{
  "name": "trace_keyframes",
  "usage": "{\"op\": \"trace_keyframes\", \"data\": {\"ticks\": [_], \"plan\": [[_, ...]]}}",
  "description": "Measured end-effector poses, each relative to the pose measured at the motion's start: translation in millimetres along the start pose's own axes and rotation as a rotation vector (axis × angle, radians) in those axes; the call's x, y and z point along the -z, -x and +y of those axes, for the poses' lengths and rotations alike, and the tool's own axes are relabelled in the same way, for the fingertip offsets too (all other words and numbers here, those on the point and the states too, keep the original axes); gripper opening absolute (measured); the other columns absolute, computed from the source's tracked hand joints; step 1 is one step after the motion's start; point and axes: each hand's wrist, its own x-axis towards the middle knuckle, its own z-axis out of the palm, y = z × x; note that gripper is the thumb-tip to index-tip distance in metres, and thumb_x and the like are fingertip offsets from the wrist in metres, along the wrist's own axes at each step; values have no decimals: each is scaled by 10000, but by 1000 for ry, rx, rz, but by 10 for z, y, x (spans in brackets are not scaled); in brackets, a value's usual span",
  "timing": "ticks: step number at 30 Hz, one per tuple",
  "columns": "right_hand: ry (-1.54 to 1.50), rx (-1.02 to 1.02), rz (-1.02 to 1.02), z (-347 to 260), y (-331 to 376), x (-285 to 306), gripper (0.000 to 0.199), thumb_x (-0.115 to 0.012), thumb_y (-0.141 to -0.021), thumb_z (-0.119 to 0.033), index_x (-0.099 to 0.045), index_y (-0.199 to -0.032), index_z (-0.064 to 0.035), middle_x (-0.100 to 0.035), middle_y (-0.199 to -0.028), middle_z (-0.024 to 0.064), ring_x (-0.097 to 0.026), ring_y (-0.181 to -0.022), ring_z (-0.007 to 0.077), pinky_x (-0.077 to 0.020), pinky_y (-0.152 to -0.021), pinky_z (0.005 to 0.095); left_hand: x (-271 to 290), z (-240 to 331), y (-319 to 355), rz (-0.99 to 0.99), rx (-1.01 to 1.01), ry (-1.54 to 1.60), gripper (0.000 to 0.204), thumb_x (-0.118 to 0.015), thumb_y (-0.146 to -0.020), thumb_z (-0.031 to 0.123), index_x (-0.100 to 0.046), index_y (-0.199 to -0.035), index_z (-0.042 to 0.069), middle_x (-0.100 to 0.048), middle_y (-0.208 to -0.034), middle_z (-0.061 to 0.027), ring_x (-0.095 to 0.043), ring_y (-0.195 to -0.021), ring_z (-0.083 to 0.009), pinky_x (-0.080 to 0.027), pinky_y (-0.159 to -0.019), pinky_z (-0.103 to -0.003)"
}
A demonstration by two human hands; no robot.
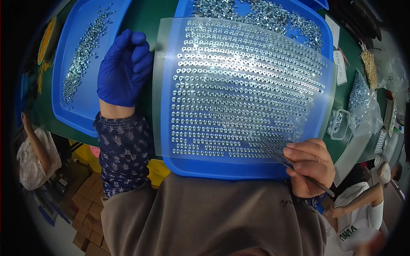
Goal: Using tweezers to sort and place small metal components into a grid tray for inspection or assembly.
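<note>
My left hand (124,70), in a blue glove, is raised left of a translucent plastic sheet (159,123). Its fingers are curled in; whatever they may hold is too small or hidden. Rows of small shiny silver pieces (239,100) cover the sheet, with short gaps in the lower rows. Beneath the sheet lies a blue tray (230,171). Bare-fingered, my right hand (311,166) grips metal tweezers (317,183) at the sheet's lower right corner. The tweezers' tips point up and left over the lowest rows.
Loose silver pieces (265,15) fill the tray's far end. Another blue tray (57,91) at left holds a pile of them (81,64). At right are a small clear box (338,123) and a plastic bag of silver pieces (361,98). Other people sit at both sides.
</note>
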Motion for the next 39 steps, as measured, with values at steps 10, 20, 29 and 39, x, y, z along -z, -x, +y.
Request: {"op": "trace_keyframes", "data": {"ticks": [10, 20, 29, 39], "plan": [[-12, -6, -43, -36, -15, -34, 197, -637, -704, -38, -475, -816, -51, -642, -810, 181, -608, -796, 281, -411, -641, 345, 62, -34, 16, -37, 25, 3, 292, -428, -906, 274, -556, -914, 12, -430, -622, -15, -374, -489, -98, -282, -387, -190], [-37, -4, -61, -78, -76, -111, 221, -708, -640, -43, -562, -805, -53, -657, -855, 149, -630, -764, 235, -433, -609, 290, 70, -50, 6, -9, 27, -34, 301, -440, -901, 280, -564, -910, 5, -435, -619, -15, -376, -487, -94, -272, -380, -185], [-60, 68, -55, -69, -74, -164, 237, -725, -625, -55, -582, -814, -59, -660, -860, 142, -526, -528, 126, -339, -411, 209, -44, -98, 14, 145, -53, -342, 333, -434, -902, 274, -545, -1066, 7, -370, -599, 18, -325, -476, -63, -242, -394, -174], [-86, 76, -48, -77, -93, -205, 242, -726, -628, -58, -586, -825, -62, -659, -858, 145, -523, -518, 111, -343, -394, 198, -118, -196, 8, 328, -123, -774, 324, -536, -865, 229, -552, -1131, 47, -530, -733, 24, -412, -583, -27, -326, -517, -153]]}}
